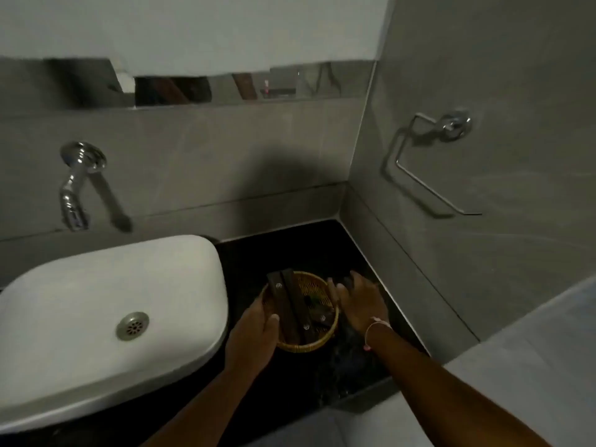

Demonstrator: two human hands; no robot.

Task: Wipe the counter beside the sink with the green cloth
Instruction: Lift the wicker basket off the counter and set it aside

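Observation:
A round woven basket (pixel 303 346) stands on the black counter (pixel 290 250), just right of the white sink (pixel 80 285). Dark flat packets lie in it, with a small greenish patch (pixel 312 300) among them; I cannot tell what that patch is. My left hand (pixel 254 333) grips the basket's left rim, thumb over the edge. My right hand (pixel 358 304) holds its right rim, fingers spread along the far side. No green cloth is clearly visible.
A chrome tap (pixel 75 188) juts from the tiled wall above the sink. A chrome towel holder (pixel 432 162) hangs on the right wall. The counter ends at the right wall and at a grey ledge (pixel 532 350) in front.

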